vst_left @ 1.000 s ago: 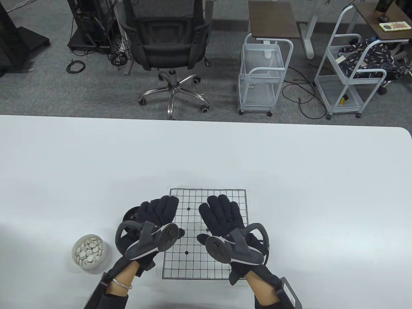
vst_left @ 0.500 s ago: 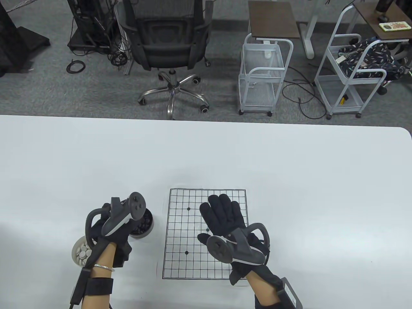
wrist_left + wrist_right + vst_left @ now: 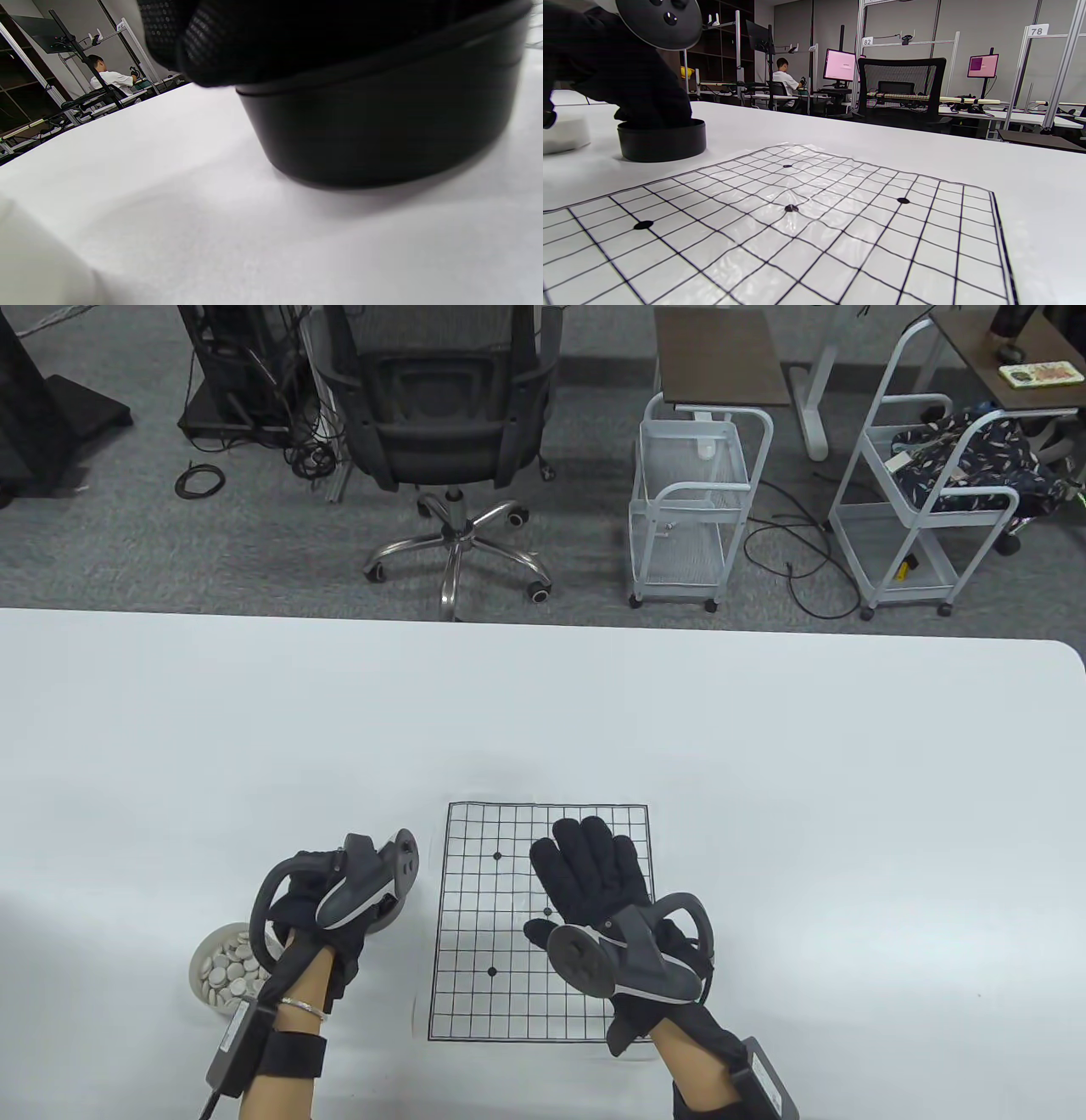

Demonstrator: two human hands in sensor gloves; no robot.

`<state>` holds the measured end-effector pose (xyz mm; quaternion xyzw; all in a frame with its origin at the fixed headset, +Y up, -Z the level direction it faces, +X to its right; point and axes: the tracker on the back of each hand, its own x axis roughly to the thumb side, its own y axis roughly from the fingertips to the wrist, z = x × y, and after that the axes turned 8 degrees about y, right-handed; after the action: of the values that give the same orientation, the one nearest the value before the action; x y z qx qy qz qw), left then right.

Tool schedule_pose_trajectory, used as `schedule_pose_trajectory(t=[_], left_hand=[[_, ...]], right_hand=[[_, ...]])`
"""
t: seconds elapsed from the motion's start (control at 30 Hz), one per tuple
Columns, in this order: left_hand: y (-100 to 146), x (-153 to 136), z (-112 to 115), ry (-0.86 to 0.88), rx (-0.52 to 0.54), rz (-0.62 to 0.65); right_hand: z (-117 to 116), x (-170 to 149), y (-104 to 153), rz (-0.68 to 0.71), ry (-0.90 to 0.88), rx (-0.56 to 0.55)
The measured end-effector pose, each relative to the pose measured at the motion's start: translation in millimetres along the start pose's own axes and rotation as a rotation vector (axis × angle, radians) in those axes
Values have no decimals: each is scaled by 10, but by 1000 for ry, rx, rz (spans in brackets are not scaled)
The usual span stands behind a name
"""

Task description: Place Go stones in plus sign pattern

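A paper Go board (image 3: pixel 509 984) lies on the white table with no stones on it; it also shows in the right wrist view (image 3: pixel 814 220). My right hand (image 3: pixel 587 867) rests flat and open on the board's right half. My left hand (image 3: pixel 335 903) is over the black bowl (image 3: pixel 661 140) left of the board, its fingers (image 3: pixel 649 106) reaching down into it. The bowl fills the left wrist view (image 3: pixel 382 118), with the gloved fingers (image 3: pixel 263 38) over its rim. The bowl's contents and any stone in the fingers are hidden.
A white bowl (image 3: pixel 204 963) holding several white stones (image 3: pixel 231 967) stands to the left of and nearer than the black bowl; it also shows in the right wrist view (image 3: pixel 564 131). An office chair (image 3: pixel 441 432) and carts stand beyond the table's far edge.
My left hand left the board, swung left above the two bowls, then came down on the black bowl. My right hand has stayed flat on the board.
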<state>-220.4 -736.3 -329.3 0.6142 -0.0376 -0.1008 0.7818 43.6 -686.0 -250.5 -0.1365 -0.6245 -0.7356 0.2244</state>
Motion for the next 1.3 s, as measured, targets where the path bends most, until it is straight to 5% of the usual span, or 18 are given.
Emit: schedule_pose_trajectory(t=[1.03, 1.3], left_hand=[[-15, 49, -9, -27, -59, 6], [125, -6, -401, 90, 34, 32]], right_hand=[[-12, -42, -9, -15, -12, 19], [-6, -66, -11, -25, -21, 13]])
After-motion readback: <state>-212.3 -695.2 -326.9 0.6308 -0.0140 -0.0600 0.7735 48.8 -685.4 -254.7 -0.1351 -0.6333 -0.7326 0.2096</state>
